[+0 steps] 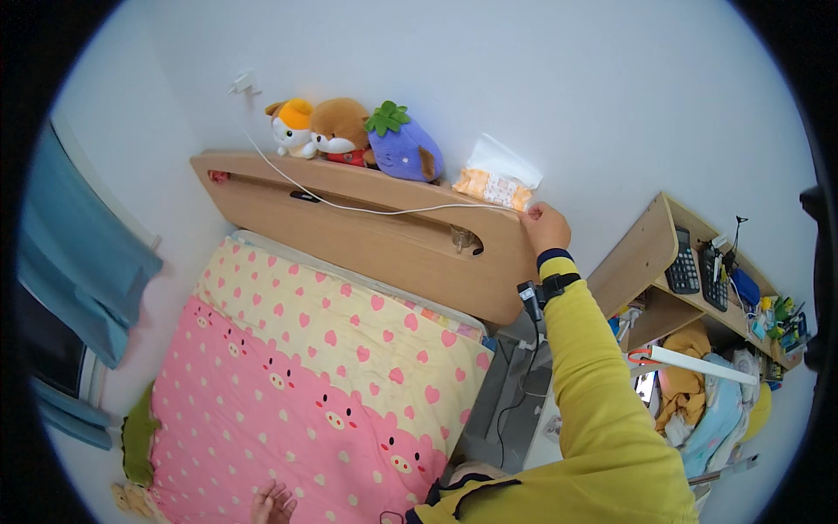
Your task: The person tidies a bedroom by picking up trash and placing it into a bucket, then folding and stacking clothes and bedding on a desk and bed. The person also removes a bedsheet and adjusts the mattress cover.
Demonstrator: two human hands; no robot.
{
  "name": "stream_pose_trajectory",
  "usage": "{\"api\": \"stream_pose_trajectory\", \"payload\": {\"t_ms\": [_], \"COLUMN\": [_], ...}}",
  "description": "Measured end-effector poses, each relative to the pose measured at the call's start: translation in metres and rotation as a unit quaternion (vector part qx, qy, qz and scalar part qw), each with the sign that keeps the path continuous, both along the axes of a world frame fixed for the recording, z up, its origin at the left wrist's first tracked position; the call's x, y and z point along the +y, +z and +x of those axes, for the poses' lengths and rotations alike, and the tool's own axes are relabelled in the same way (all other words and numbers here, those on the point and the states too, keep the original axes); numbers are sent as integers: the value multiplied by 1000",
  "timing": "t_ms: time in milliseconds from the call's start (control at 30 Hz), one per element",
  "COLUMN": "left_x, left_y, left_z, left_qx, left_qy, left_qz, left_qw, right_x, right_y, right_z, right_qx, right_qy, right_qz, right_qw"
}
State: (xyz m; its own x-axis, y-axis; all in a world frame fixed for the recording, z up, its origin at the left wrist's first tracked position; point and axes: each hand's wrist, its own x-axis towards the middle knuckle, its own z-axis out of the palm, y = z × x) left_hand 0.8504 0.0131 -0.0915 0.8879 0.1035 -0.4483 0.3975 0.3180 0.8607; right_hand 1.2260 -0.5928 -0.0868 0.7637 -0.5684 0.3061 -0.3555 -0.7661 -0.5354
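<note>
My right hand [547,226], at the end of a yellow sleeve, pinches a white cable [406,211] at the right end of the wooden headboard [366,242]. From there the cable sags across the headboard and rises to a white charger plugged into the wall [243,83]. Beside the hand, a pack of tissues [494,187] stands on the headboard's top. Low in the picture, my left hand [272,503] is over the pink bedspread [294,426], fingers apart, with nothing in it.
Plush toys, among them a purple eggplant [406,150], line the headboard. A glass mug [461,239] sits in its slot. At right, a wooden shelf [632,262] holds calculators [683,265], above piled clothes [684,386]. A blue curtain [91,242] hangs at left.
</note>
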Motion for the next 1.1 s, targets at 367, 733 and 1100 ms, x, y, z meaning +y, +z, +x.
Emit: {"api": "stream_pose_trajectory", "payload": {"t_ms": [367, 733, 1100], "left_x": [-20, 3, 50], "left_y": [20, 9, -2], "left_z": [4, 2, -3], "left_qx": [4, -10, -89], "left_qy": [98, 132, 290], "left_qz": [7, -79, -181], "left_qw": [995, 988, 935], "right_x": [-1, -43, 253], "right_y": [24, -32, 21], "right_z": [32, 25, -97], "right_qx": [126, 51, -60], "right_qy": [-43, 146, 490], "right_qz": [-51, 74, 155], "right_qw": [990, 985, 856]}}
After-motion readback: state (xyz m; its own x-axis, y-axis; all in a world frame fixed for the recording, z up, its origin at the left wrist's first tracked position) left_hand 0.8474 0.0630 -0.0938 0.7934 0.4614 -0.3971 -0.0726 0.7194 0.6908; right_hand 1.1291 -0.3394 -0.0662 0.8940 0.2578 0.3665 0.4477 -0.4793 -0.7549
